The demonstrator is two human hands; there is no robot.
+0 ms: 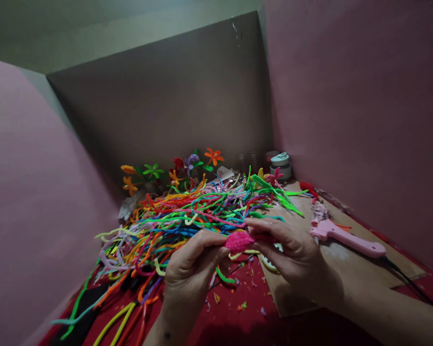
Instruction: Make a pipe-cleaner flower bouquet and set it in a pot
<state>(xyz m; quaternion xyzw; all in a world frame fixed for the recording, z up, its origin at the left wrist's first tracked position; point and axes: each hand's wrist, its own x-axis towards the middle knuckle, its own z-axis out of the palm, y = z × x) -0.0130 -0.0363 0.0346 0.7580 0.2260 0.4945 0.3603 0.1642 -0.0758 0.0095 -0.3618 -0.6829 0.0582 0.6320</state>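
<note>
Both hands (243, 259) raised, fingertips pinching pink fuzz (239, 241) — probably pipe cleaner; wrists low.

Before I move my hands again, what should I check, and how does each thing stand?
1. Pink fuzzy piece held by left hand and right hand: ok.
2. Glue gun apart from both hands: ok.
3. Glue gun switched off: cannot tell.
4. Red cloth free of scraps: not ok, bits scattered.
5. Fuzzy stems sorted by colour: not ok, mixed heap.
</note>
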